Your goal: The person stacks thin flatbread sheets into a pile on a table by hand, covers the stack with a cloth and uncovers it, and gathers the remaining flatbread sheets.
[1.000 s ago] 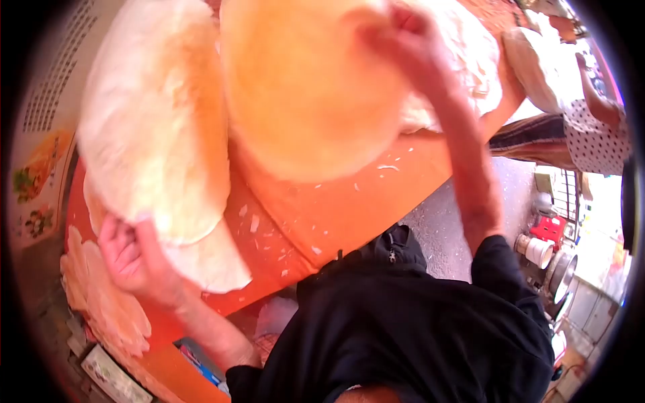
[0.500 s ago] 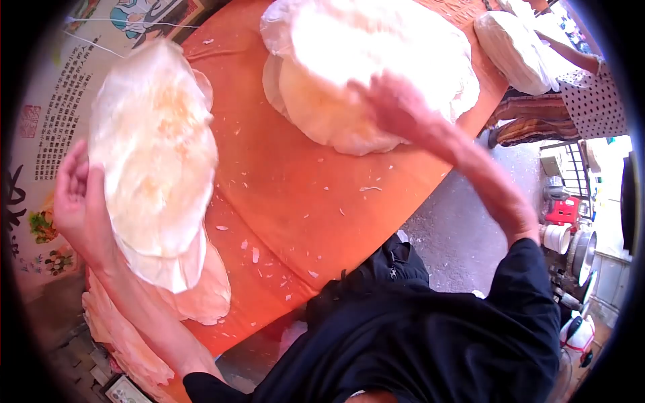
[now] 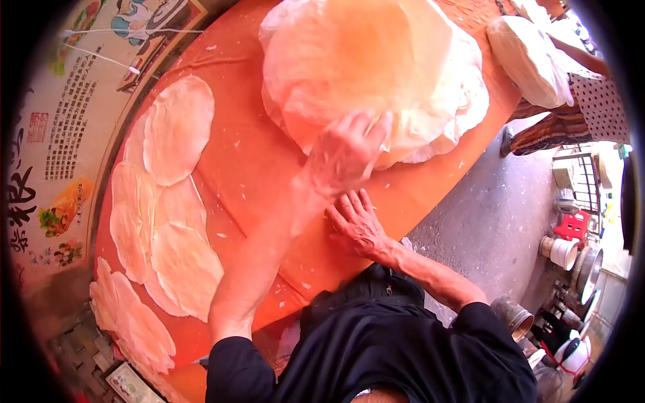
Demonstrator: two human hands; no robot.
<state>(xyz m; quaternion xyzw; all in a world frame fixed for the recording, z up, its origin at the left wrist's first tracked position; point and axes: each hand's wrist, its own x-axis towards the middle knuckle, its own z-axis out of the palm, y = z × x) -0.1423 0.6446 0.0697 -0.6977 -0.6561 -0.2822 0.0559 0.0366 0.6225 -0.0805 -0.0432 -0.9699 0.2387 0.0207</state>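
The left hand [image 3: 346, 151] is at the near edge of the stack of thin pancakes [image 3: 363, 60]; blur hides whether its grip pinches one. Nearer the body than the stack, the right hand [image 3: 359, 227] holds nothing, fingers spread on the orange table [image 3: 235, 144]. Left of the stack lie loose pancakes [image 3: 187, 265]. Well right of it are a metal can [image 3: 508, 314], white bucket [image 3: 555, 250] and wide pan [image 3: 587, 274], contents unclear.

We seemed to be in a food shop, given stacked flatbreads [image 3: 356, 54], a food poster [image 3: 64, 161] and pots [image 3: 514, 318].
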